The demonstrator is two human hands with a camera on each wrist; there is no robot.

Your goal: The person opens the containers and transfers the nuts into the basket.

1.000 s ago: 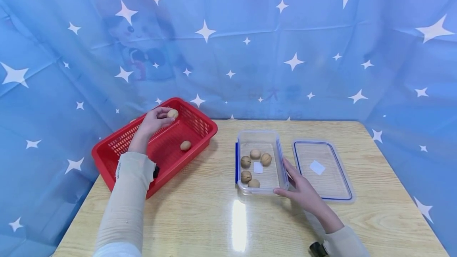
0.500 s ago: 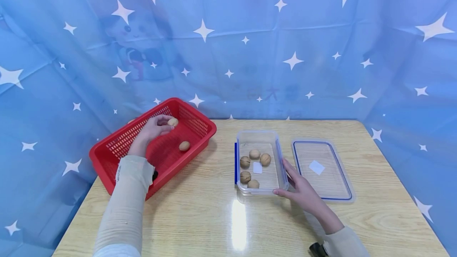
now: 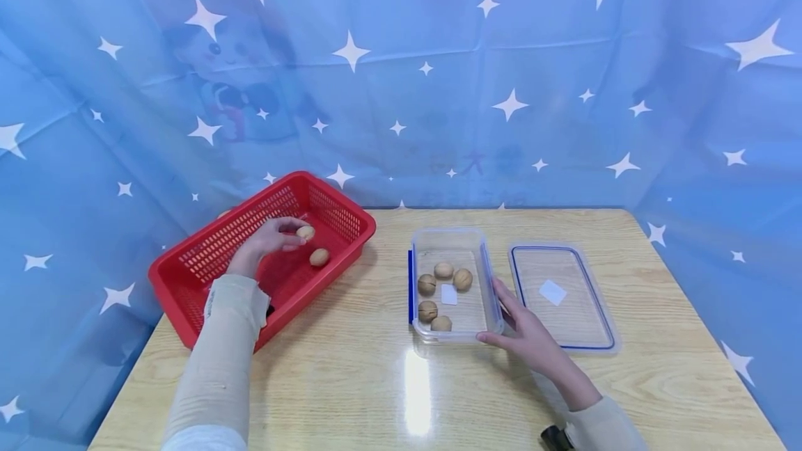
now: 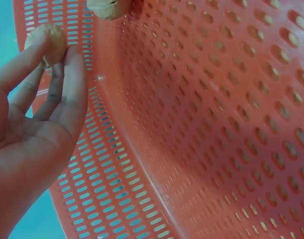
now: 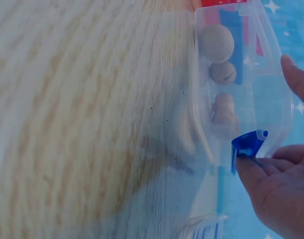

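My left hand (image 3: 269, 239) reaches into a red perforated plastic basket (image 3: 319, 289) at the table's left. Its thumb and fingertips pinch a walnut (image 4: 48, 44). Close by on the basket floor lies another walnut (image 3: 319, 257), toward the front side. On the right, my right hand (image 3: 532, 339) holds a clear plastic food container (image 3: 466, 315) at its near right corner, thumb at the front wall and fingers along the right side. Several walnuts (image 3: 463, 279) and a small white square lie inside. In the right wrist view the fingers are at a blue latch (image 5: 247, 144).
The container's clear lid (image 3: 576, 315), with a blue seal and a white square on it, lies flat right of the container. Both stand on a wood-grain table (image 3: 351, 374). A blue star-patterned curtain (image 3: 401, 75) hangs behind and at the sides.
My left hand has lowered deeper into the basket with the walnut, closer to the one on the floor. The right hand and container stay put; the head view shifts slightly.
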